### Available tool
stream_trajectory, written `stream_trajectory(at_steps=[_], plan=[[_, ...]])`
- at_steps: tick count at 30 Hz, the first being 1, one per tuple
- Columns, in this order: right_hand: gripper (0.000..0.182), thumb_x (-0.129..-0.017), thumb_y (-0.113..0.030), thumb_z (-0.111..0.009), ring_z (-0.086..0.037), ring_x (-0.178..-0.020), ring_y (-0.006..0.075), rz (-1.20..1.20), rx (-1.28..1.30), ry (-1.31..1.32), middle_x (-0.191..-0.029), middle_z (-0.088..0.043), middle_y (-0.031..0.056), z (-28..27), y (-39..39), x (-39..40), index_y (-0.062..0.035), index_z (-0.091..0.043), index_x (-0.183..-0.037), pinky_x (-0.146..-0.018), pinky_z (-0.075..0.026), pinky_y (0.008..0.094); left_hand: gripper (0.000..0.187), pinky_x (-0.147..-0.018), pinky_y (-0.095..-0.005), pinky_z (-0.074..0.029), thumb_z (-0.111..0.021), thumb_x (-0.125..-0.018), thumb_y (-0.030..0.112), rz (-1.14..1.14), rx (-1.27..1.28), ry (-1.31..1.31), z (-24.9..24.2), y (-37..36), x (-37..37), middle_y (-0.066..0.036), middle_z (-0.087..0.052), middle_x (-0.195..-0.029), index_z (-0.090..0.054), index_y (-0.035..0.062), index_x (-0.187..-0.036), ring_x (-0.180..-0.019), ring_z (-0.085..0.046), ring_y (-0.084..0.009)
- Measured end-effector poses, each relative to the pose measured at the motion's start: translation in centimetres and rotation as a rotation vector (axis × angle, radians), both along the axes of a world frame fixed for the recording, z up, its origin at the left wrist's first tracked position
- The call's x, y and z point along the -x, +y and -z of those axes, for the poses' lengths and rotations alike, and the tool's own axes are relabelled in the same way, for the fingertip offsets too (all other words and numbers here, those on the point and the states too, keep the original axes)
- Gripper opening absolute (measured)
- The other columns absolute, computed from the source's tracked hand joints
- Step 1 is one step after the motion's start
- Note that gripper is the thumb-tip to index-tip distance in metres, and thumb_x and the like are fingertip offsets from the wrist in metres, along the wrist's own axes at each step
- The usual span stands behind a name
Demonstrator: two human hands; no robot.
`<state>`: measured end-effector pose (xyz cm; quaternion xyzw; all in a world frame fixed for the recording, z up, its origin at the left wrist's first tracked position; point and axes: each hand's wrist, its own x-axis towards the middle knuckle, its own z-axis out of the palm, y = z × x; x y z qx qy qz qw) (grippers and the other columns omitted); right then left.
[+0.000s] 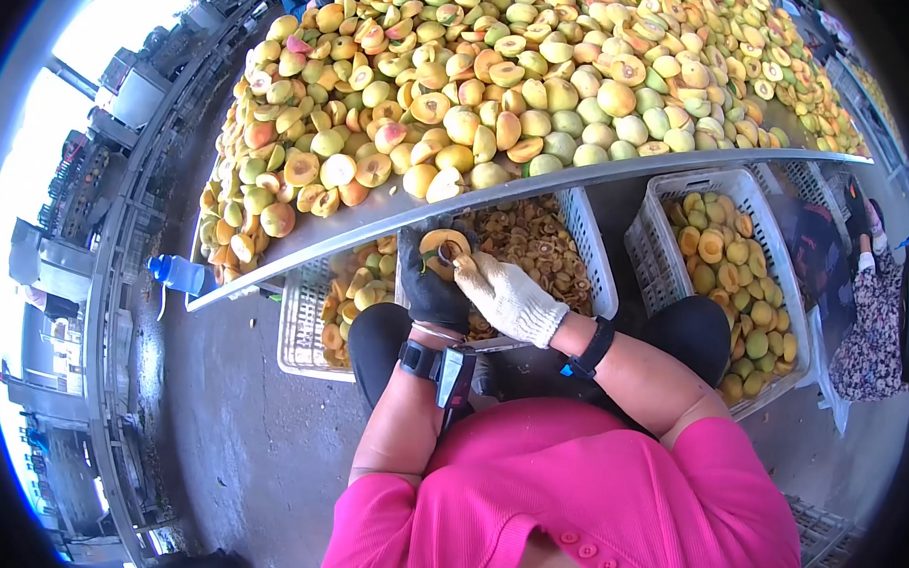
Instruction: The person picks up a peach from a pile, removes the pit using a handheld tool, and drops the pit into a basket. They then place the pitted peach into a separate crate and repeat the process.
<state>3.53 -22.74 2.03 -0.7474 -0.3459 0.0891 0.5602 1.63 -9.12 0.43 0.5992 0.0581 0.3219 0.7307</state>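
My left hand (437,295), in a dark glove, is closed around a halved yellow peach (434,239) with its cut face up. My right hand (511,297), in a white knitted glove, grips a small dark tool (447,251) whose tip is at the middle of that cut face; its handle is mostly hidden by my fingers. Both hands are just below the metal table edge (538,175). Beneath them stands a crate of brown pits and scraps (536,237).
Whole and halved peaches (431,108) are heaped on the table. White crates of peach halves stand at left (303,324) and right (718,183). A blue bottle (182,273) is at the table's left corner. Another person (874,319) is at far right.
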Motion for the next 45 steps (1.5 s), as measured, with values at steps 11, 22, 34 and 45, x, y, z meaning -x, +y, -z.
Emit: stream_trajectory(at_steps=[11, 22, 34, 45], plan=[[0.040, -0.104, -0.035, -0.046, -0.066, -0.095, 0.0402, -0.077, -0.040, 0.220, -0.096, -0.067, 0.0255, -0.9, -0.2, 0.3, 0.0019, -0.061, -0.111, -0.080, -0.050, 0.0440, 0.028, -0.084, -0.0343, -0.052, -0.046, -0.102, 0.025, -0.520, -1.016, -0.026, -2.2, -0.9, 1.3, -0.010, -0.064, -0.103, -0.058, 0.0011, -0.110, -0.092, -0.063, -0.0233], [0.044, -0.105, -0.038, -0.043, -0.064, -0.099, 0.0330, -0.149, -0.049, 0.289, -0.104, -0.067, 0.0229, -0.1, -0.4, 0.6, 0.0017, -0.061, -0.115, -0.087, -0.047, 0.0411, 0.035, -0.078, -0.0316, -0.054, -0.047, -0.105, 0.033, -0.056, 0.023, 0.118, -3.1, -0.4, 0.6, -0.010, -0.068, -0.090, -0.062, 0.0014, -0.105, -0.081, -0.065, -0.0180], [0.057, -0.105, -0.048, -0.037, -0.063, -0.091, 0.0288, -0.163, -0.028, 0.313, -0.093, -0.067, 0.0210, 0.0, -0.5, 0.5, 0.0024, -0.061, -0.113, -0.084, -0.046, 0.0411, 0.031, -0.079, -0.0314, -0.051, -0.049, -0.103, 0.031, -0.015, 0.053, 0.111, -3.2, -1.2, 0.6, -0.007, -0.066, -0.096, -0.063, 0.0032, -0.104, -0.086, -0.063, -0.0165], [0.048, -0.100, -0.059, -0.042, -0.035, -0.035, 0.0074, -0.343, -0.109, 1.012, -0.056, -0.044, -0.0039, -1.5, -1.0, 1.2, -0.0141, -0.056, -0.089, -0.032, -0.025, 0.0249, 0.042, -0.071, -0.0309, -0.053, -0.046, -0.104, 0.038, -0.001, -0.044, 0.192, -3.3, 0.2, 0.4, -0.010, -0.068, -0.086, -0.063, -0.0003, -0.095, -0.078, -0.064, -0.0191]])
